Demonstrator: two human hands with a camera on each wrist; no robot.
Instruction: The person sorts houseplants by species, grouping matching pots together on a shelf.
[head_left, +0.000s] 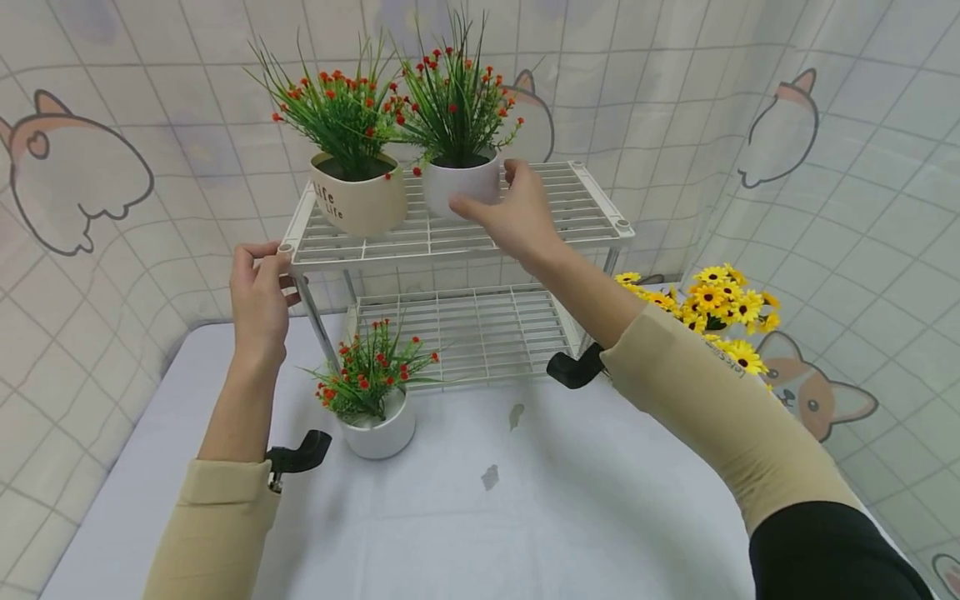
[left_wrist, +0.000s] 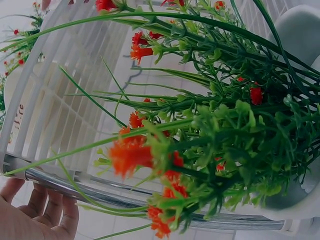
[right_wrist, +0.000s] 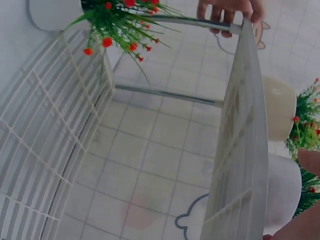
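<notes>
Left hand (head_left: 258, 300): fingers curled at the rack's front left corner post (head_left: 317, 323). Right hand (head_left: 521, 212): thumb and fingers clamped on white pot (head_left: 461, 187), upper shelf (head_left: 600, 197), beside cream pot (head_left: 367, 207). Step, as judged: positioning white pot; next move calls for a level, gentle release. Table (head_left: 480, 542): pale cloth, third pot (head_left: 381, 433) standing. Room: grid-patterned backdrop (head_left: 660, 92), cartoon dogs.
</notes>
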